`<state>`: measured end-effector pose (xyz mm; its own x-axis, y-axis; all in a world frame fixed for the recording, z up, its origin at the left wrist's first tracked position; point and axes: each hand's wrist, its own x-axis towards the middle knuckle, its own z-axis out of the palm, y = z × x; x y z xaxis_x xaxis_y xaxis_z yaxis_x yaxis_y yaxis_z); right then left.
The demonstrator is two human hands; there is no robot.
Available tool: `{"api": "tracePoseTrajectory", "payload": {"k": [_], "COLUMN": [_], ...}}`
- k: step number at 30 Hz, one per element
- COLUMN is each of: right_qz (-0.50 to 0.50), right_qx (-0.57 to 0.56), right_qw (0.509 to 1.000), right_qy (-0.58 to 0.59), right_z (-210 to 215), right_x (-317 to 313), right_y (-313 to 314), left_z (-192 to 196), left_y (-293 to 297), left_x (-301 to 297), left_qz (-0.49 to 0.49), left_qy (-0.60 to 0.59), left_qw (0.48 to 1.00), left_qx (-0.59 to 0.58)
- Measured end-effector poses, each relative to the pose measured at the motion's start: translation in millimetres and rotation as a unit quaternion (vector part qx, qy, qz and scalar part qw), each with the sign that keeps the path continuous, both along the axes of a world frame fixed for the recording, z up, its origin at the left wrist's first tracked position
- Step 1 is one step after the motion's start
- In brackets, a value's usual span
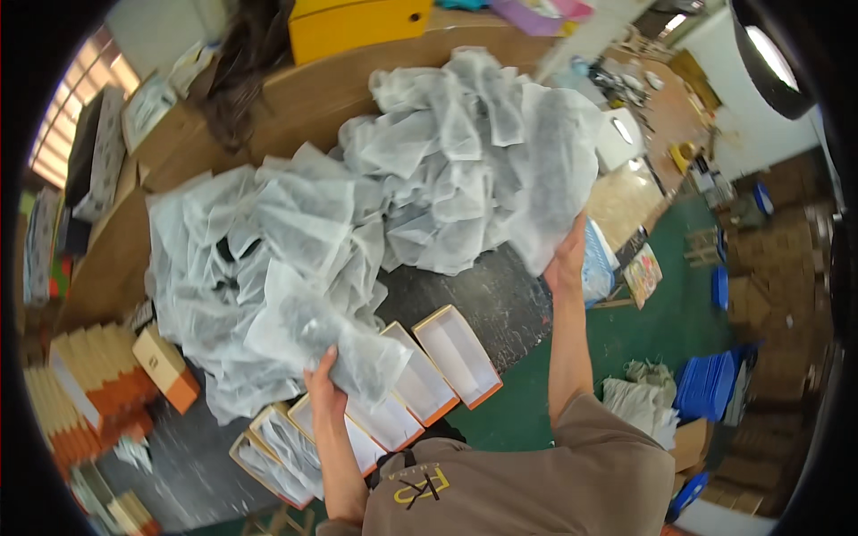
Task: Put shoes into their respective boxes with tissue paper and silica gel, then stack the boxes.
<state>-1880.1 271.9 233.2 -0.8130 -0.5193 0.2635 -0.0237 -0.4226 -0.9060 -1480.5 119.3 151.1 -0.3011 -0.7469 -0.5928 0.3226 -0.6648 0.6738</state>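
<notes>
My left hand [325,386] is closed on the near end of a white see-through cloth bag [335,335] with something dark inside. It holds this bag over the open boxes, at the front of a large heap of similar bags [241,210]. At the right, my right hand [566,263] grips the lower edge of another white cloth bag [556,161], raised beside a second heap [438,170]. A dark shape shows through its cloth, too dim to name. Below my left hand stands a row of open cardboard boxes with white insides [458,353]. Two bags lie in the leftmost box [277,451].
The dark worktop [483,299] has a wooden back ledge bearing a yellow box [357,27]. Stacked orange and cream boxes [94,380] stand at the left. A cluttered side table [626,201] is at the right. Blue crates [706,384] and cartons [778,304] sit farther right.
</notes>
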Motion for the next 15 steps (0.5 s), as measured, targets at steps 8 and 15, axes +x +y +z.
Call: {"api": "tracePoseTrajectory", "payload": {"k": [8, 15], "right_qz": [0.060, 0.116], "right_qx": [0.042, 0.452], "right_qw": [0.976, 0.880], "right_qy": [-0.203, 0.088], "right_z": [-65.2, -33.6], "right_x": [67.7, 264.8], "right_y": [-2.4, -20.3], "left_z": [24.2, -0.6], "left_y": [27.6, 53.6], "left_x": [45.0, 201.0], "left_qz": [-0.048, 0.054], "left_qy": [0.053, 0.009], "left_qw": [0.997, 0.998], "left_qx": [0.038, 0.044]}}
